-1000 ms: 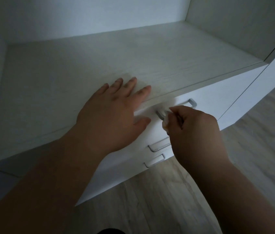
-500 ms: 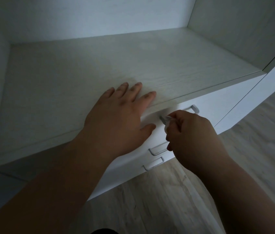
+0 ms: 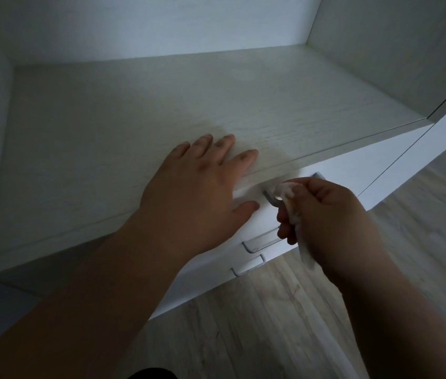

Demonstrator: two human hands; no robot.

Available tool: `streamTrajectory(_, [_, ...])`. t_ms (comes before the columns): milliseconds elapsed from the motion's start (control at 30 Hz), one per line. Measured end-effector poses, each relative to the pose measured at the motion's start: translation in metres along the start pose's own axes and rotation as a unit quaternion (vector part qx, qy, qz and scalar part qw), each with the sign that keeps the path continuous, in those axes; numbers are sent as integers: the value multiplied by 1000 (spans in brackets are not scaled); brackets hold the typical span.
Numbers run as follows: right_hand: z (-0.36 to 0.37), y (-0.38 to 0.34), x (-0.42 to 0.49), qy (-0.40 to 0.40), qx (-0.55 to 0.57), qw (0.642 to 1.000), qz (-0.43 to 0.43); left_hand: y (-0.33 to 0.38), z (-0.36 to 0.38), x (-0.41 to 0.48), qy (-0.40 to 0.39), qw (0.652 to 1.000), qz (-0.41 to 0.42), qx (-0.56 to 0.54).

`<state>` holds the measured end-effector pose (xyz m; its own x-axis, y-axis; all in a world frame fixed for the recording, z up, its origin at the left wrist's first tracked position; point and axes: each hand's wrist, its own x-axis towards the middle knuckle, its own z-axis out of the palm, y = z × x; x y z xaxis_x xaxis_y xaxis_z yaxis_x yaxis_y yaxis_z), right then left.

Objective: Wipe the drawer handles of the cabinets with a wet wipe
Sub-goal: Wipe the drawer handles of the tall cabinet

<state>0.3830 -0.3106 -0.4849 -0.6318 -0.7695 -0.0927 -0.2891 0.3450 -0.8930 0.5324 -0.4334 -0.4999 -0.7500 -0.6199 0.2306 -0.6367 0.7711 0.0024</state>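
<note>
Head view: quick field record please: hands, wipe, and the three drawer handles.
left hand: flat on pale wood-grain cabinet top, thumb over front edge
right hand: grips crumpled white wet wipe
wipe position: against top silver bar handle, near its left end
middle silver bar handle: right end hidden behind right hand
bottom silver bar handle: fully visible, untouched

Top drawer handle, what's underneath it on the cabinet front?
Two more drawer handles sit below it: the middle handle and, lower, the bottom handle. The right hand, gripping the wet wipe, covers the middle handle's right end, so that part cannot be seen.
</note>
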Motion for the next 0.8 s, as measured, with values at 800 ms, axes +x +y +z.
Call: streamTrajectory(800, [14, 14, -5, 116, -190, 959, -173, 0, -2, -2, 4, 1000, 3, -2])
